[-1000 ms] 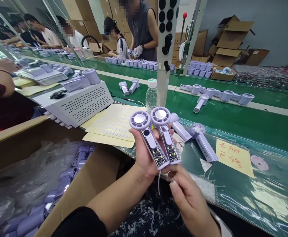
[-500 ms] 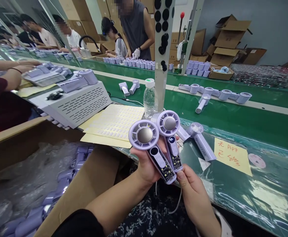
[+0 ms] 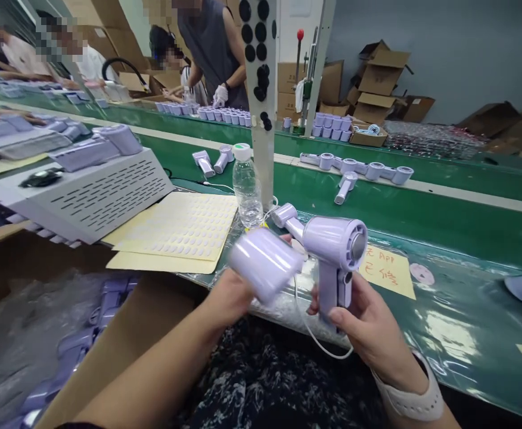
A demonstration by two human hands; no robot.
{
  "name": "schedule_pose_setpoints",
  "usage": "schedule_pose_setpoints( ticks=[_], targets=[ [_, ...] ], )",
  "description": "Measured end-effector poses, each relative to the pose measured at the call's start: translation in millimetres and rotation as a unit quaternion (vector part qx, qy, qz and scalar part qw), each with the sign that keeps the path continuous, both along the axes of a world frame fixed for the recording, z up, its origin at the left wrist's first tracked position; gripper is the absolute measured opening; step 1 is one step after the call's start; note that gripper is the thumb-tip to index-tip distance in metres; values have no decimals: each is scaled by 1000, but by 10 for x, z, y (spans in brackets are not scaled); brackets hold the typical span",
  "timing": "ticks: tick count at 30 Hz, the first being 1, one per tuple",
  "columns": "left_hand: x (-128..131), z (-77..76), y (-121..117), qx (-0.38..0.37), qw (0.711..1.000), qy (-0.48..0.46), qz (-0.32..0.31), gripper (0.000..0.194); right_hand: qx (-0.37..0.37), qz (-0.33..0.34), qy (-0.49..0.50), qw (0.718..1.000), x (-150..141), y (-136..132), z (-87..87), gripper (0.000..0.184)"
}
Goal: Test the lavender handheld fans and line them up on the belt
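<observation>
My left hand (image 3: 229, 298) is closed around a lilac handheld fan (image 3: 265, 262), which is tilted and smeared by motion; its handle is hidden. In my right hand (image 3: 363, 316) a second lilac handheld fan (image 3: 335, 244) stands upright, gripped by the handle, its round silver-centred front turned to the right. A white cable (image 3: 303, 322) hangs in a loop between the hands. Behind them, another lilac fan (image 3: 285, 215) lies on the green bench. A yellow note (image 3: 390, 271) with red handwriting is partly covered by the right-hand fan.
A clear water bottle (image 3: 247, 190) stands by the white post (image 3: 263, 101). Sticker sheets (image 3: 180, 229) lie left, beside a slotted grey metal box (image 3: 109, 190). An open carton (image 3: 122, 333) holds wrapped fans. More fans (image 3: 350, 167) line the conveyor, with co-workers (image 3: 216, 47) beyond.
The two fans, held side by side in my left hand before, are now apart, one in each hand. My right hand has taken one and turned it upright. The view has swung right.
</observation>
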State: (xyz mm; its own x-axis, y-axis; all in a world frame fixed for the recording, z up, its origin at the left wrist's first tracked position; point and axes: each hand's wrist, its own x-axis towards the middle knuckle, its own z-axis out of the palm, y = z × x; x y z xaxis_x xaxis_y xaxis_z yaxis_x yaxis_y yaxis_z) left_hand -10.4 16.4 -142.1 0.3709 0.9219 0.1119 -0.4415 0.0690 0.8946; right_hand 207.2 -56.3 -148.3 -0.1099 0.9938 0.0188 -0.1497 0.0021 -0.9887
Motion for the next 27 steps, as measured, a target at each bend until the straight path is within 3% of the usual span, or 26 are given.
schedule_pose_setpoints(
  ticks=[3, 5, 8, 11, 13, 21, 27],
  targets=[
    [-73, 13, 62, -70, 996, -29, 36, 50, -22, -69, -28, 997, 77, -93, -1, 45],
    [-39, 51, 23, -85, 995, -52, 25, 48, -21, -67, 5, 998, 94, -125, 32, 33],
    [76, 108, -119, -43, 995, -79, -36, 52, -4, -60, 78, 995, 79, -189, 108, 27],
    [176, 123, -233, 1, 987, -76, -139, 47, -4, -51, 86, 995, 69, -284, 151, 25],
    [220, 116, -262, 14, 983, -50, -174, 43, -13, -45, 81, 996, 77, -334, 139, 28],
    [341, 70, -298, -16, 990, 6, -139, 41, -44, -58, 109, 991, -15, -307, 29, 42],
    [317, 51, -321, -11, 987, -7, -160, 37, -40, -65, 134, 988, -57, -317, 75, 33]
  ],
)
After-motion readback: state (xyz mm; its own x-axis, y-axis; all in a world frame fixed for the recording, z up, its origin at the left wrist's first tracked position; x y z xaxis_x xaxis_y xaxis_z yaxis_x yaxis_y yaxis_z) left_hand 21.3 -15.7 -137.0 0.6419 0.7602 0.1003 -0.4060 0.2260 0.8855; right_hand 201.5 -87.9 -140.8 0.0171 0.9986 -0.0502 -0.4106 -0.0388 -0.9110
